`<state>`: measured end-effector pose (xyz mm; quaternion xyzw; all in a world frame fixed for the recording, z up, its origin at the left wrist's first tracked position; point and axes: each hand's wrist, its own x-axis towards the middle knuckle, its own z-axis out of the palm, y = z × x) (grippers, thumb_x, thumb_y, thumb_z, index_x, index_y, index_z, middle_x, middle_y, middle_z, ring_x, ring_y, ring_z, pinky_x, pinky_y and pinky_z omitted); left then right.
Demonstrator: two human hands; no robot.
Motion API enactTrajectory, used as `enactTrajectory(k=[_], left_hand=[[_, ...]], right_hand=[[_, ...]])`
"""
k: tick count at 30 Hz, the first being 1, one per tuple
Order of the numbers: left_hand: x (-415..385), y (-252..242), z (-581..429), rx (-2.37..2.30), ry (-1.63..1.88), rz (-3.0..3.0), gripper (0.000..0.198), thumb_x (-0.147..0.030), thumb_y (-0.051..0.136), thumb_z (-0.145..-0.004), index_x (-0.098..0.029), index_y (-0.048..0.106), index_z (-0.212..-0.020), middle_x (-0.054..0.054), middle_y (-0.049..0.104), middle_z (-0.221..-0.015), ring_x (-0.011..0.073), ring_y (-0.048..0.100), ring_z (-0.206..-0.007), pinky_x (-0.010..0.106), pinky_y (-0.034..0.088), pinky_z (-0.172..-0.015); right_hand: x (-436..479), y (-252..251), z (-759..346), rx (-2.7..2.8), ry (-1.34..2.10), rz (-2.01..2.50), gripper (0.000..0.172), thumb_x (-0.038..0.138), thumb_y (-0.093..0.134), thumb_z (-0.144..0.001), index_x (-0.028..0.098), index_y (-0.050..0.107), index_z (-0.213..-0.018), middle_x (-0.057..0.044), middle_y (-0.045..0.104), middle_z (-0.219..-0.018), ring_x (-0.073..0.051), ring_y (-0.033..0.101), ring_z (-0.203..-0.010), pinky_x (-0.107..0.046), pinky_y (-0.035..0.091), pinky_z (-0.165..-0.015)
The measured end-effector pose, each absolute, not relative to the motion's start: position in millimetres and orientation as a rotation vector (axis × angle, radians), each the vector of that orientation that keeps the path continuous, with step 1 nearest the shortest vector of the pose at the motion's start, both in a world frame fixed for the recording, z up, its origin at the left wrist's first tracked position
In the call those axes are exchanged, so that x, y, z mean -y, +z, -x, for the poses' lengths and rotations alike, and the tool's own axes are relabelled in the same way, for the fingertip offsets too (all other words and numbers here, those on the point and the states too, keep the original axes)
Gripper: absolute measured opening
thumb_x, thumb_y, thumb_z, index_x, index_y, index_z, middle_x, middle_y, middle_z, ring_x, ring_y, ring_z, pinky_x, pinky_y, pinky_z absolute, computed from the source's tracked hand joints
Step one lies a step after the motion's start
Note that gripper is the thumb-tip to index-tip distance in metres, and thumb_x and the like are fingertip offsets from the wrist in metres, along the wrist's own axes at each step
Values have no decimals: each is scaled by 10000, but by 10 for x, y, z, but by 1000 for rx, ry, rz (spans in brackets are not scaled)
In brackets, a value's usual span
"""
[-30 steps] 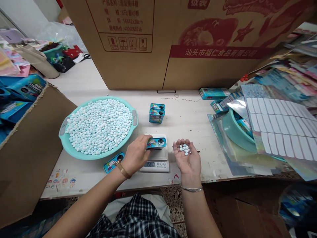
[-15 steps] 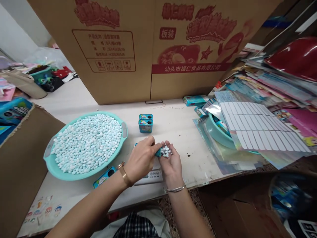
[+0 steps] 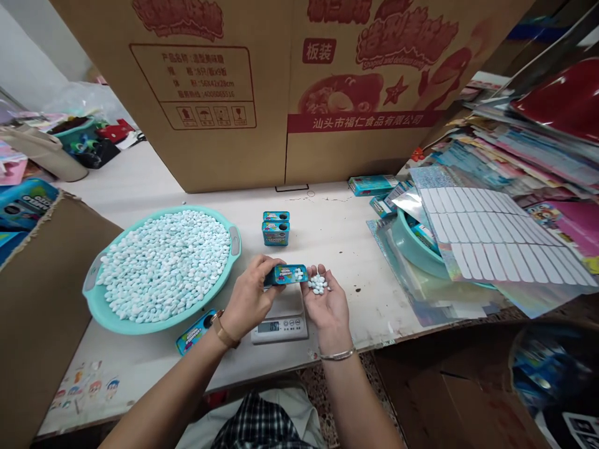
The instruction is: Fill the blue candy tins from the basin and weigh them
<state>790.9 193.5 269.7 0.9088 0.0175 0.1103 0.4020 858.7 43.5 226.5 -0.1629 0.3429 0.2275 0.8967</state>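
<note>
Since the previous frame, the small blue printed rectangular box [image 3: 284, 275] comes back from its tip over the right hand [image 3: 331, 307]; its printed face now turns toward us, pale-blue oval candies [image 3: 298, 273] showing in it. We mark the left hand [image 3: 250, 295] gripping that box by its left end, over the flat white digital scale [image 3: 281, 333]. Right hand: palm up, half-open, bearing a loose candy pile [image 3: 317, 284] just beside the box; contact, we can't tell. We log the round teal plastic basin [image 3: 102, 313] at left, candy-filled, and two blue boxes [image 3: 276, 233] standing beyond.
</note>
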Motion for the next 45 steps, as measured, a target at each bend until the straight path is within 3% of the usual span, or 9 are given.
enactTrajectory(k=[8,15,22,32,39,45], left_hand=[[-2047,2358,-7680,-237,281,-2272,372,-141,619,-805,-201,538,-1164,76,634,-1156,236,607,-1103,417,489,-976],[-2203,2641,-7445,-197,343,-2278,700,-252,664,-832,-209,325,-1443,139,495,-1403,260,472,-1311,463,405,-1102],[-2419,3083,-7117,-452,658,-2062,537,-267,657,-849,-260,480,-1356,62,594,-1287,231,562,-1227,435,458,-1079],[-2401,2992,-7172,-388,597,-2075,445,-246,663,-846,-242,555,-1277,57,628,-1236,217,611,-1146,400,499,-1023],[-2351,2956,-7304,-220,465,-2231,433,-255,626,-879,-241,530,-1301,53,622,-1229,194,578,-1155,364,485,-1011],[-2230,2759,-7470,-60,312,-2344,515,-274,623,-878,-232,438,-1357,92,575,-1290,226,543,-1203,430,464,-1039]], right_hand=[[-171,2136,-8660,-548,463,341,139,189,488,-907,162,598,-827,29,579,-683,-34,464,-468,-153,436,-466],[67,2049,-8672,-464,465,374,64,162,529,-868,145,589,-884,79,475,-593,-25,417,-431,-135,385,-429],[219,1894,-8663,-716,309,473,133,225,481,-894,168,584,-833,29,559,-644,-97,587,-615,-231,522,-567],[229,1895,-8703,-561,357,434,226,245,427,-954,178,542,-771,74,440,-538,-51,377,-397,-163,322,-376],[179,1916,-8691,-475,386,516,139,235,578,-896,181,537,-775,92,410,-538,-32,319,-376,-162,270,-360],[-55,2129,-8615,-263,382,945,244,420,642,-855,184,587,-830,94,376,-550,-29,242,-400,-172,184,-376]])
